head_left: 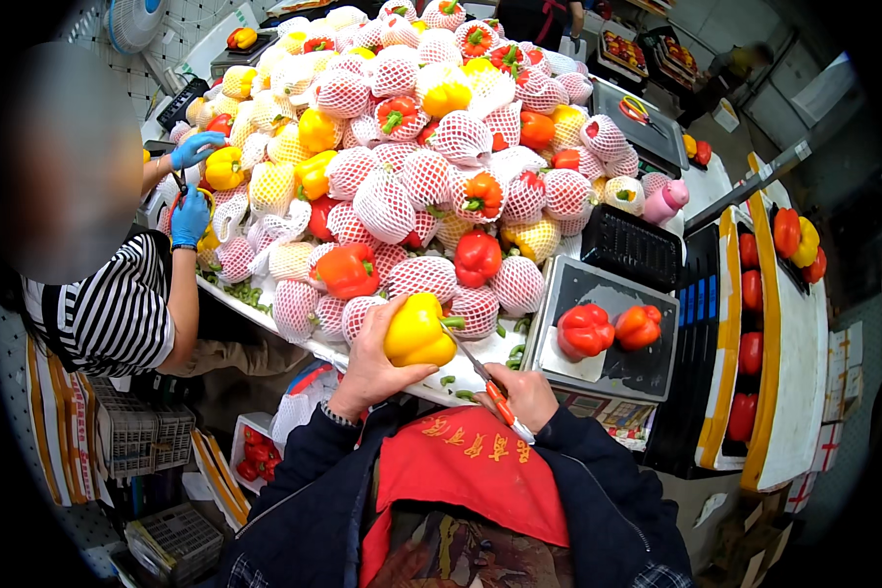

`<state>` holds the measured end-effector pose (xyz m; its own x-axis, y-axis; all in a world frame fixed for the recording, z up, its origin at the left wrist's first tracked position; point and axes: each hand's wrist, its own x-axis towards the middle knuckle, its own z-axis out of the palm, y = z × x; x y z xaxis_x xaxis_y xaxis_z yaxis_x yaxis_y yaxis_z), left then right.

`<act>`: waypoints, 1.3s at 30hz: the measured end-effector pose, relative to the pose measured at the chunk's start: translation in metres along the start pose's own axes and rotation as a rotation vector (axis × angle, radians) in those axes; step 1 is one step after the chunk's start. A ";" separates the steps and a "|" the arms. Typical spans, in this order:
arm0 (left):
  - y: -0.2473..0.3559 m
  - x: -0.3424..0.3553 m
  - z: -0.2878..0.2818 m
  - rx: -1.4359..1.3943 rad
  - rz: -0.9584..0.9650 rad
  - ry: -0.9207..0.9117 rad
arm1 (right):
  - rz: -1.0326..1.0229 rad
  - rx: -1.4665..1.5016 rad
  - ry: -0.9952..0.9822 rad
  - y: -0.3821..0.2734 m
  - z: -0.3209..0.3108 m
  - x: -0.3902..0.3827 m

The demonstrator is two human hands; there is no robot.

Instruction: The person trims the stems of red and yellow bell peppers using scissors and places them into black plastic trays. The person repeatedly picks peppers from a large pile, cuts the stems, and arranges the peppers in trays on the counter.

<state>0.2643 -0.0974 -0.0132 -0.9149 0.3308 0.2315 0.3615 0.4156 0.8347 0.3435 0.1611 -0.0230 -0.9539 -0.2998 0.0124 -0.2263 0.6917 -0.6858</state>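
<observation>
A yellow bell pepper (416, 333) rests in my left hand (367, 365), held just above the near edge of the table. My right hand (525, 394) is closed on a pair of scissors (498, 396) with orange and white handles. Their blades reach up to the pepper's green stem (452, 322); whether they touch it I cannot tell. Just beyond my hands lie an orange-red pepper (347, 271) and a red pepper (477, 259), both bare. Around them is a large heap of peppers in white foam nets (386, 206). Cut green stem bits (448, 381) lie on the white tabletop.
At right, a scale (603, 365) carries two red peppers, with a black tray (631, 247) behind it. Black crates (694, 333) and foam boxes (792, 372) stand further right. A co-worker's blue-gloved hands (190, 218) hold dark-handled scissors at left. Plastic crates (147, 436) stand below.
</observation>
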 end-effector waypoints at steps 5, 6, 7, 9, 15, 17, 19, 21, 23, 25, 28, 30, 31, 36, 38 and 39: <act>0.000 -0.003 0.000 -0.036 -0.025 0.015 | -0.004 -0.012 -0.002 0.004 0.005 -0.001; 0.000 -0.003 0.000 -0.043 -0.035 0.011 | 0.002 -0.017 0.001 0.005 0.007 -0.003; 0.000 -0.004 0.000 -0.048 -0.045 0.007 | 0.007 -0.021 0.003 0.007 0.009 -0.004; -0.009 -0.009 0.003 -0.298 -0.199 0.026 | 0.010 0.041 0.077 0.010 0.013 -0.004; -0.021 -0.012 0.009 -0.949 -0.334 0.040 | 0.336 0.079 0.207 0.017 0.029 0.020; -0.027 -0.017 0.017 -1.200 -0.409 0.029 | 0.364 0.206 0.263 0.037 0.051 0.030; -0.029 -0.023 0.024 -1.412 -0.547 0.027 | 0.379 0.137 0.252 0.044 0.061 0.036; -0.033 -0.025 0.030 -1.345 -0.591 -0.024 | 0.261 0.152 0.290 0.058 0.074 0.038; -0.033 -0.023 0.034 -1.425 -0.578 -0.087 | 0.350 0.135 0.186 0.054 0.071 0.040; -0.023 -0.021 0.036 -1.416 -0.591 -0.086 | 0.416 0.134 0.104 0.057 0.067 0.040; -0.022 -0.022 0.037 -1.423 -0.620 -0.114 | 0.526 -0.088 -0.189 0.024 0.023 0.053; -0.021 -0.019 0.038 -1.407 -0.634 -0.148 | 0.162 0.058 0.221 0.019 0.020 0.052; -0.019 -0.018 0.040 -1.387 -0.638 -0.159 | -0.023 0.129 0.421 0.015 0.017 0.051; 0.009 -0.013 0.057 -1.157 -0.494 -0.166 | -0.220 0.048 0.349 -0.050 -0.011 0.072; 0.005 -0.013 0.061 -1.090 -0.423 -0.160 | -0.175 0.146 0.349 -0.040 -0.008 0.074; 0.004 -0.012 0.063 -1.057 -0.388 -0.156 | -0.180 0.163 0.389 -0.038 -0.007 0.075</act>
<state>0.2885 -0.0459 -0.0443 -0.8729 0.4681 -0.1373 -0.3418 -0.3860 0.8569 0.2794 0.1176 0.0093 -0.9125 -0.1149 0.3927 -0.3907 0.5296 -0.7529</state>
